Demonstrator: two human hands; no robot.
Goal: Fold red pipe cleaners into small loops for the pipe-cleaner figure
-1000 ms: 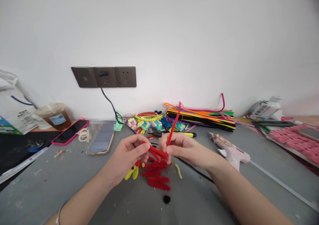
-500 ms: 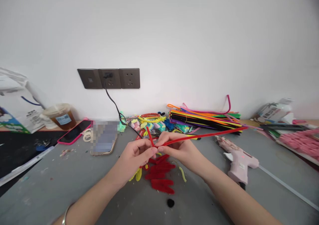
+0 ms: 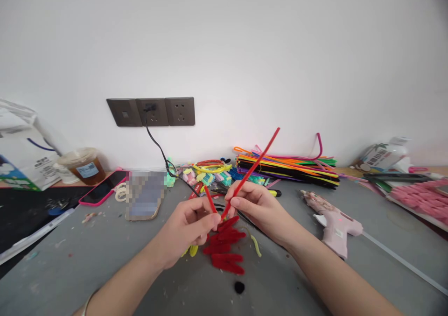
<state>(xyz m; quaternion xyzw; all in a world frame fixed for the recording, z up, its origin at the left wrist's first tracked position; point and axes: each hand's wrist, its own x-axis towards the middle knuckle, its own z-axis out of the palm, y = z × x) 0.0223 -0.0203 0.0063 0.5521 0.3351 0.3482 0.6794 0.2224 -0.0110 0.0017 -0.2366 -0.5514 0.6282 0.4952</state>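
A red pipe cleaner [image 3: 257, 163] is bent into a narrow V, its long end pointing up and right and its short end up and left. My left hand [image 3: 196, 225] pinches it close to the bend. Higher on the long arm, my right hand [image 3: 254, 204] grips it between thumb and fingers. Below the hands lie several folded red pipe cleaner pieces [image 3: 226, 248] on the grey table. Yellow bits [image 3: 193, 250] show partly behind my left hand, and a short pale yellow piece [image 3: 256, 246] rests to the right. A black pompom-like dot [image 3: 239, 287] sits nearest me.
A pile of colourful pipe cleaners [image 3: 287, 166] lies against the wall. To the right rests a pink glue gun [image 3: 336, 227] with a long glue stick. Two phones [image 3: 105, 187], a drink cup [image 3: 84, 165] and a black cord [image 3: 157, 141] are on the left.
The pipe cleaner's long end has swung from pointing right to pointing steeply up, closing the bend. My right hand has moved slightly away from my left along it.
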